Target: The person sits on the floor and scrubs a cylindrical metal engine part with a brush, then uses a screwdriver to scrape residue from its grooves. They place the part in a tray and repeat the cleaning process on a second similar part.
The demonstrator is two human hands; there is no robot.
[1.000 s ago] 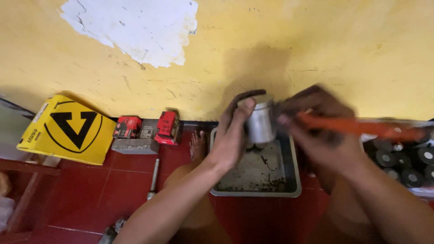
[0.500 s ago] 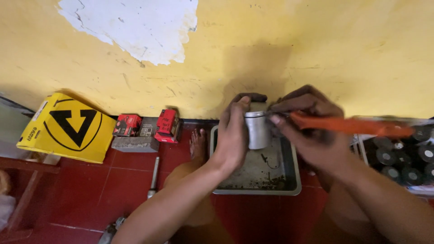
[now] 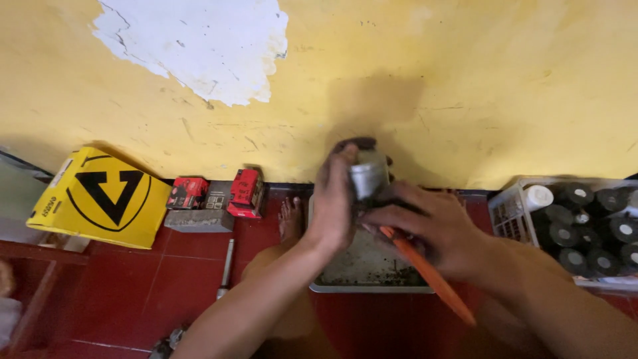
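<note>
Forearms fill the bottom of my view. Above them, my right hand (image 3: 435,229) is clenched around a long orange-handled tool (image 3: 428,276), its handle trailing back toward me and its tip hidden near the fingers. Just beside it, my left hand (image 3: 332,206) grips a small silver metal cylinder (image 3: 369,176), thumb and fingers wrapped round its dark end. I judge the step in hand to be working the tool against the cylinder's underside; holding the cylinder steady matters most. Under both hands sits a shallow grey metal tray (image 3: 362,276) holding dark grit. Beyond my right fingers, a white plastic crate (image 3: 508,213) holds black rolls and a white bottle. Beyond my left, red boxes (image 3: 244,193) and a yellow carton (image 3: 100,199) stand against the yellow wall (image 3: 465,80).
</note>
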